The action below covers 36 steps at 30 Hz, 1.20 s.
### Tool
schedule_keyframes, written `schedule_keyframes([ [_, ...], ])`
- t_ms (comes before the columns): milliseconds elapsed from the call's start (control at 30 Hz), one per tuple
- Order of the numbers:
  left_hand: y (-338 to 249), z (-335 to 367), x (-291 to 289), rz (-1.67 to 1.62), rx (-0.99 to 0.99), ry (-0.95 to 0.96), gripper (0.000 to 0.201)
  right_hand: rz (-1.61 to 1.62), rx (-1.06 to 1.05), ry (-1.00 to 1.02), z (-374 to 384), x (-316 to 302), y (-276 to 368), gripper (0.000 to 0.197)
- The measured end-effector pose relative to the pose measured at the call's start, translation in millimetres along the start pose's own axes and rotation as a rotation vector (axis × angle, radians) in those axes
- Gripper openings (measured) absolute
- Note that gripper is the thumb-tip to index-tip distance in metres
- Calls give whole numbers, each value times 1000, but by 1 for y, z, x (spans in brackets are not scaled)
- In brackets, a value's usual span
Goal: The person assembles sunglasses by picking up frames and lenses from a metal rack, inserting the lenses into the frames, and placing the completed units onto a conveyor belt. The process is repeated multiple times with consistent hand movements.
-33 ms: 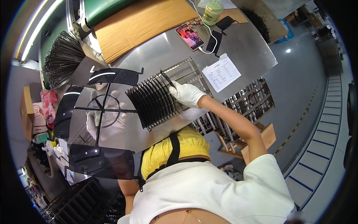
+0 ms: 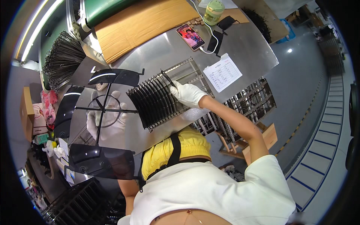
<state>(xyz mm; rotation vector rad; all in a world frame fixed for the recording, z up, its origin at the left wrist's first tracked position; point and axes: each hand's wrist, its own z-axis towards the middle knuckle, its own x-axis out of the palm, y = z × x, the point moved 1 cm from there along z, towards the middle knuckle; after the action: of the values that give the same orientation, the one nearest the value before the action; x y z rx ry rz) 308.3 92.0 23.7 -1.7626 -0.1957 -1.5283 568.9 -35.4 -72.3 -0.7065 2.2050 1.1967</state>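
A black wire frame [image 2: 103,110] with a central ring and crossed spokes stands out on the left, with dark glossy curved panels [image 2: 101,161] around it. My left hand [image 2: 108,129], in a white glove, is partly behind its spokes and ring, with the fingers curled at the hub. The lower panel covers part of my left forearm. My right hand [image 2: 187,94], also gloved, pinches a thin curved black panel [image 2: 166,77] at the right end of a tight row of similar panels [image 2: 153,99]. That row stands on edge in a metal rack [image 2: 193,67].
A phone [image 2: 190,37] on a white cable, a green-lidded drink jar [image 2: 214,13] and a printed sheet [image 2: 222,73] lie on the metal table [image 2: 258,52]. Cardboard [image 2: 142,28] covers its far side. Black wire rods [image 2: 63,60] are bundled far left. Another rack [image 2: 251,101] stands beyond the right edge.
The lower dark panel has shifted very slightly to the left. My right hand keeps its place at the rack.
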Motion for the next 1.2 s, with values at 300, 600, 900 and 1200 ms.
schedule_keyframes([
  [300, -14, 14, -2, -52, -104, 105, 59, 41, 70, -55, -3, 7, 9, 74],
  [600, 20, 23, 38, -38, -272, -148, 54, -34, -440, -561, -31, -84, 88, 85],
  [900, 9, 32, 88, -454, -404, -225, 37, -307, -332, -574, -35, -54, 49, 61],
  [1200, -10, 4, 58, -318, -283, -270, 71, 23, -207, -108, -1, 8, -24, 47],
])
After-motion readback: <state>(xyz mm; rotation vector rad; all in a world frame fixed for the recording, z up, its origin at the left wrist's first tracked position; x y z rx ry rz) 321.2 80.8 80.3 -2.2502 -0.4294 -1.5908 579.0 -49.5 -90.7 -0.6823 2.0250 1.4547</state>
